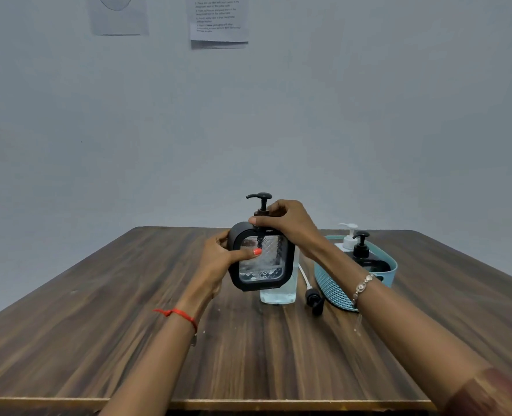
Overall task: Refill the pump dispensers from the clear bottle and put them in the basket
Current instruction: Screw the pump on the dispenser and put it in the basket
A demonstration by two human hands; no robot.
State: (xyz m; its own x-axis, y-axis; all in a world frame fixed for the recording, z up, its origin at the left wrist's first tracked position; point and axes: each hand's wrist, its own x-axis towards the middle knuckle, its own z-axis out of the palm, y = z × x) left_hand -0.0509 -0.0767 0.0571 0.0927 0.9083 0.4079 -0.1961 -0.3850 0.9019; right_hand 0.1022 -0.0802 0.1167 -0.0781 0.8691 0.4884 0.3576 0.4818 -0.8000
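- Dispenser, black-framed with patterned clear window (262, 262): was held above the wooden table (98, 325), tilted slightly; a shallow layer of clear liquid showed near the bottom of the window; black pump head (260, 198) was seated on top.
- Left hand (218, 259): gripped the dispenser's left side, fingers curled around the body, thumb pressed flat across the window.
- Right hand (287, 223): fingers pinched together on the pump collar at the dispenser's neck.
- Clear bottle (278, 291): stood on the table directly behind the held dispenser, mostly hidden by it; pale liquid was visible in its lower part.
- Loose black pump (314, 300) with white tube: lay on the table between the clear bottle and the basket.
- Teal basket (329, 283): sat on the table to the right; held two dispensers upright, a white-pump dispenser (349, 235) behind and a black-pump dispenser (362, 250) in front; their fill levels could not be told.
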